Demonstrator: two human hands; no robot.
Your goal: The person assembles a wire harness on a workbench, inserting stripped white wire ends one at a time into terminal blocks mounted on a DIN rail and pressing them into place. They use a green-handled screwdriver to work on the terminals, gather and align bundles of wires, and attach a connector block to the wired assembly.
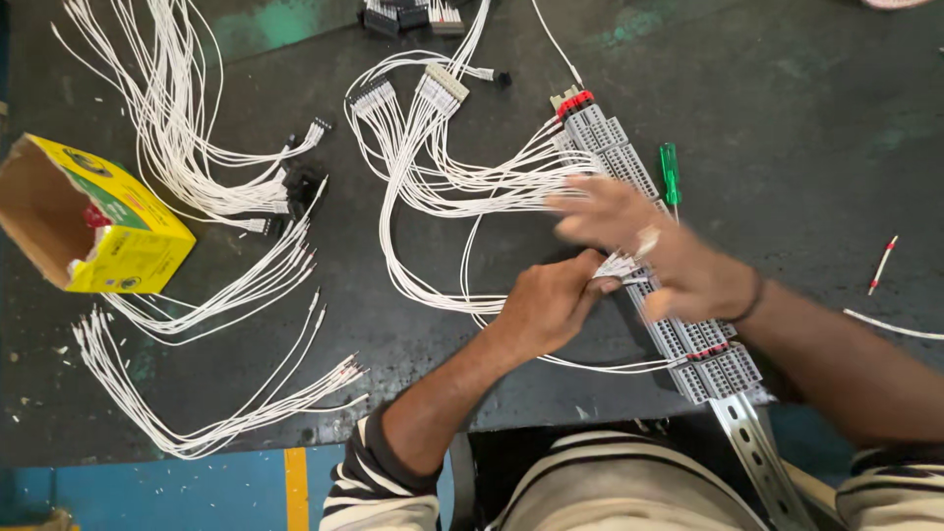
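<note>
My left hand (546,300) is closed, pinching the ends of thin white wires (618,265) beside a long grey terminal block strip (629,167) that lies diagonally on a metal rail (757,447). My right hand (649,246) is blurred with motion, fingers spread, hovering over the strip and the wire bundle. White wire harnesses (433,167) with small connectors fan out from the strip toward the far side of the table.
A green-handled screwdriver (671,172) lies right of the strip. An open yellow cardboard box (93,216) sits at the left. Loose white wire bundles (226,295) spread across the dark table (787,118). A short red-tipped wire (882,264) lies at the right.
</note>
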